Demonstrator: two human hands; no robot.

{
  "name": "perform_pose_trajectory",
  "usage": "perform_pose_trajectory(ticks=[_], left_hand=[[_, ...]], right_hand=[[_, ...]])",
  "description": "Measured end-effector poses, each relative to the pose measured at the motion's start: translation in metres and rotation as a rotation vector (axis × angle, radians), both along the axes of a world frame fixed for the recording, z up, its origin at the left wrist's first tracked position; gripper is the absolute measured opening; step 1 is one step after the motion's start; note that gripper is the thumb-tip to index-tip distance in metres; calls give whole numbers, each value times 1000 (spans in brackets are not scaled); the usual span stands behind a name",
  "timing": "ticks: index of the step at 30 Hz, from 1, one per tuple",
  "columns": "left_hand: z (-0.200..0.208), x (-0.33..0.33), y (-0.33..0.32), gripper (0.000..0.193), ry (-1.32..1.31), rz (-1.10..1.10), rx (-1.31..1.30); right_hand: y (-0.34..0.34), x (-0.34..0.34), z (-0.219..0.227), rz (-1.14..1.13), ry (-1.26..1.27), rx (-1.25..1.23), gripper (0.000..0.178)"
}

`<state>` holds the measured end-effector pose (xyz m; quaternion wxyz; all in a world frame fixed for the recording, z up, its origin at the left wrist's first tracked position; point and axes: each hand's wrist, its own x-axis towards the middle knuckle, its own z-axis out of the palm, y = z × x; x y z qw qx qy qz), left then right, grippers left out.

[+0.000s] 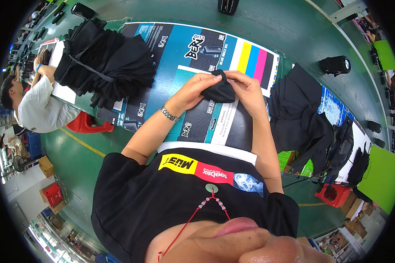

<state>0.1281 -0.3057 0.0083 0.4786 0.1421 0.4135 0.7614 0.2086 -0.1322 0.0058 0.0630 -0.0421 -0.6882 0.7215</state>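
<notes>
Both of my hands are raised over the table, pinching one small piece of black cloth (221, 93) between them. My left hand (196, 90), with a metal watch on its wrist, grips the cloth's left upper edge between thumb and fingers. On the opposite side, my right hand (246, 90) has its fingers closed on the upper right edge. The cloth hangs folded below the fingertips, and its inner side is hidden. Beneath it lies a large printed sheet (162, 65) in teal, black and white with colour bars.
A tied bundle of black cloth pieces (105, 65) stands on the left. Loose black fabric (294, 109) is heaped on the right. Black cylinders (335, 65) lie beyond the table. A co-worker in a white shirt (44, 107) sits at left near a red stool (90, 123).
</notes>
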Motion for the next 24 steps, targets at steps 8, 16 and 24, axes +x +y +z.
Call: perform_pose_trajectory(ticks=[8, 16, 24], left_hand=[[-7, -11, -7, 24, 341, -228, -63], [3, -15, -8, 21, -11, -1, 29], [6, -6, -3, 21, -236, -68, 147]], right_hand=[[-7, -2, 10, 28, 83, 214, 25], [-9, -2, 12, -286, -38, -615, 17], [-4, 11, 14, 92, -92, -1267, 14]])
